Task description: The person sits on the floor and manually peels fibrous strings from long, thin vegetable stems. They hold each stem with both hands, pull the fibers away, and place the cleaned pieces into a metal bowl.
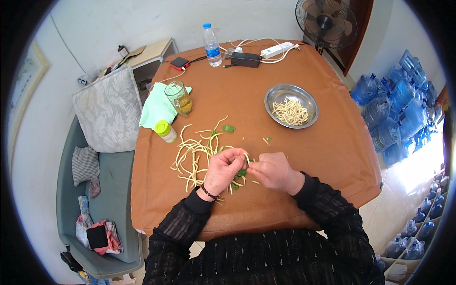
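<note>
Between my hands, over the near middle of the table, is a pale long bean [246,158]. My left hand [224,170], with a dark bead bracelet at the wrist, pinches it. My right hand [272,172] is closed at the bean's other side; its fingertips are partly hidden. A loose pile of whole long beans [194,151] lies to the left of and under my left hand, with some green leaves [229,128] among them. Short bean pieces [290,112] fill part of a steel bowl [311,100] farther right. A few bits lie beside my hands.
On the left stand a glass mug [179,99] on a green cloth [153,108] and a lime-capped jar [165,131]. At the back are a water bottle [212,46], a black adapter [245,60], a power strip [277,50] and a small red device [180,63].
</note>
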Available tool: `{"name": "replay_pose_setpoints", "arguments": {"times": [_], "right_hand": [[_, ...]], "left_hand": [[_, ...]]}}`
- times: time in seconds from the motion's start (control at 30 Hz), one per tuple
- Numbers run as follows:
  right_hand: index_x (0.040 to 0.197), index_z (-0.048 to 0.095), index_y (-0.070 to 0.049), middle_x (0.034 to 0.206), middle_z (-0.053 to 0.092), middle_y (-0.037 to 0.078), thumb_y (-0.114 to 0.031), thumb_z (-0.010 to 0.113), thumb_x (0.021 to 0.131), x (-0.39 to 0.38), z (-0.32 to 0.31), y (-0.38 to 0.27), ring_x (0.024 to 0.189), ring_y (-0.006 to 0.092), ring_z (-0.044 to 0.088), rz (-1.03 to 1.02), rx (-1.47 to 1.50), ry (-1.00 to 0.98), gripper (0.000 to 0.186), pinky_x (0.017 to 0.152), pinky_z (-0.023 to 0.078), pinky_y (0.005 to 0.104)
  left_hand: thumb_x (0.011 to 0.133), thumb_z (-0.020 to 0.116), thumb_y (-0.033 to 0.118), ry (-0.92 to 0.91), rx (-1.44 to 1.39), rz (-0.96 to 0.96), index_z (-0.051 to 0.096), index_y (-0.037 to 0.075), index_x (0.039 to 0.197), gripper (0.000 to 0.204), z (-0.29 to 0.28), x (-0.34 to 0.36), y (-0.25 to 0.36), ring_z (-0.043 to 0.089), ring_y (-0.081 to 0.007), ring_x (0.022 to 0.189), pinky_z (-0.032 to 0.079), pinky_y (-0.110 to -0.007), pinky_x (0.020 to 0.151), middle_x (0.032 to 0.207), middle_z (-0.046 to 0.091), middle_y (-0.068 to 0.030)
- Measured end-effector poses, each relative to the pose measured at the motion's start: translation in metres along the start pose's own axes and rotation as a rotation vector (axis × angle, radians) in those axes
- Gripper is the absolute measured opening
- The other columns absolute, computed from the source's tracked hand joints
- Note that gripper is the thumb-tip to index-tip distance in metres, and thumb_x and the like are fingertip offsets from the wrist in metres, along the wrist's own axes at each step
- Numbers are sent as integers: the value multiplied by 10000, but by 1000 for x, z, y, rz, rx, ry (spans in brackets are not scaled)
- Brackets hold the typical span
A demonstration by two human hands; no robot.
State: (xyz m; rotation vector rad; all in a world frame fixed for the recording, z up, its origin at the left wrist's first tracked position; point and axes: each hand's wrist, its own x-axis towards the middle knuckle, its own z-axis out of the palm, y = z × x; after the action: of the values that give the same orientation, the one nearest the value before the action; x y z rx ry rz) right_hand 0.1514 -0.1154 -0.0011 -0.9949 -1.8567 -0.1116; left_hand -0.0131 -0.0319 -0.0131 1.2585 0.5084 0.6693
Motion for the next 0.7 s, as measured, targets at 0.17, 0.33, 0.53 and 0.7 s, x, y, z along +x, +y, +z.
{"name": "replay_pose_setpoints", "arguments": {"times": [0.17, 0.33, 0.53, 0.7], "right_hand": [[916, 568, -75, 616, 500, 75, -53, 741, 739, -4, 1, 1, 495, 273, 507, 126, 183, 32, 248, 427, 377, 361], [811, 589, -67, 642, 530, 89, -85, 689, 798, 4, -6, -11, 553, 278, 564, 24, 38, -92, 102, 484, 448, 358], [786, 584, -65, 629, 522, 74, -86, 682, 811, 4, -9, -16, 513, 227, 530, 439, 347, 102, 103, 468, 425, 337], [866, 564, -67, 633, 499, 55, -136, 667, 834, -1, -5, -12, 515, 178, 512, 50, 63, -71, 128, 444, 367, 294]], "left_hand": [[940, 565, 111, -118, -197, -193, 635, 13, 1001, 135, -10, 4, 6, 445, -15, 558, 331, -151, 496, 726, 583, 24], [944, 554, 107, -134, -255, -246, 629, 17, 989, 125, -7, 0, 12, 380, -29, 524, 281, -167, 460, 690, 538, 12], [943, 542, 94, -358, -586, -351, 639, 15, 1016, 145, -23, 11, 6, 383, -47, 519, 290, -177, 462, 662, 519, 14], [898, 600, 77, -141, 184, -137, 674, 17, 989, 132, -7, -1, 13, 553, -40, 659, 431, -175, 573, 793, 637, 18]]}}
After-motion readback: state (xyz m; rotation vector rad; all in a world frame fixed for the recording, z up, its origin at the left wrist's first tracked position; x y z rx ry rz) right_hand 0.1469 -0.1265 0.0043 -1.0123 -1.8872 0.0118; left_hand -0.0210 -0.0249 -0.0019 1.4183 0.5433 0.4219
